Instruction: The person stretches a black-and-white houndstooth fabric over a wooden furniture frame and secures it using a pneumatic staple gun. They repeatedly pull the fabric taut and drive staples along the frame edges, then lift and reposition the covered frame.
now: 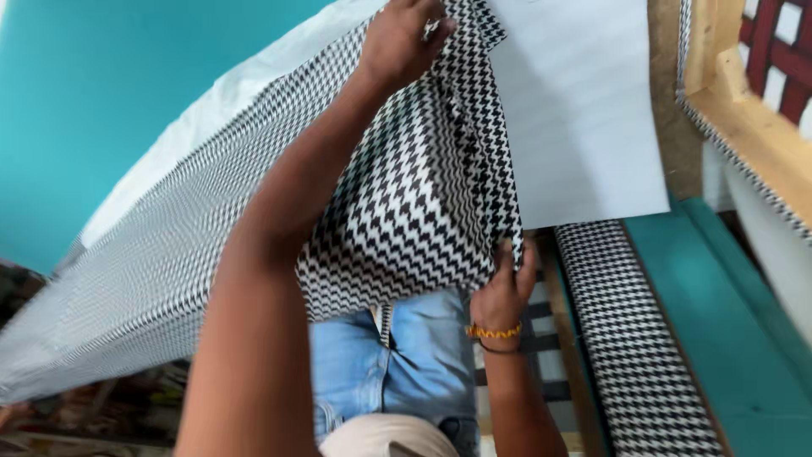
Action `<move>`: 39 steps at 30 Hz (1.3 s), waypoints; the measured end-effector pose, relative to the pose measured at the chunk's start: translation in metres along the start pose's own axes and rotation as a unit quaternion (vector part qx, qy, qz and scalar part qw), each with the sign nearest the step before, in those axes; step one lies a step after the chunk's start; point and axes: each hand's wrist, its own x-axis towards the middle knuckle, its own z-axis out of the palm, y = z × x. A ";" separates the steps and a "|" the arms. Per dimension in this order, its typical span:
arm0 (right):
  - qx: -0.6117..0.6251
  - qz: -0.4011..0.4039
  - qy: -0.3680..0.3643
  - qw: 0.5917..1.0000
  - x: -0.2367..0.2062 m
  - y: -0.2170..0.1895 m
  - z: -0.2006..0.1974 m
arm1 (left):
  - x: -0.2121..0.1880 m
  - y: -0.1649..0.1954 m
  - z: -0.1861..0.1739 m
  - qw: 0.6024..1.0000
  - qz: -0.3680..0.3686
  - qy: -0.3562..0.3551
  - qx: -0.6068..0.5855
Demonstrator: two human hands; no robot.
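- Pinching the houndstooth fabric (406,203), the left hand (397,42) grips its upper edge.
- The right hand (505,288) clamps the lower corner.
- It looks light, limp; edges hold best.

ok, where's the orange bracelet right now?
Head view, lower centre-right: the orange bracelet sits on the right hand's wrist, just below where that hand grips the houndstooth fabric's lower corner, above the blue jeans.

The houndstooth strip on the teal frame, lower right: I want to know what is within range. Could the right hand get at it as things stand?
Probably yes, once freed. The right hand grips the lower edge of the houndstooth fabric, and the houndstooth strip lies just beside it with nothing between. The left hand holds the fabric higher up.
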 end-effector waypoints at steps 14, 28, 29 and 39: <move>-0.561 -0.581 -0.085 0.584 0.063 -0.074 0.020 | -0.418 0.114 -0.132 0.899 -0.389 0.127 0.158; -0.594 -0.635 -0.077 0.487 0.007 -0.054 0.114 | -0.422 0.094 -0.104 0.885 -0.400 0.170 0.165; -0.597 -0.638 -0.079 0.480 0.003 -0.054 0.115 | -0.422 0.093 -0.102 0.886 -0.402 0.160 0.166; -0.600 -0.648 -0.069 0.464 -0.022 -0.050 0.124 | -0.425 0.093 -0.103 0.885 -0.403 0.152 0.180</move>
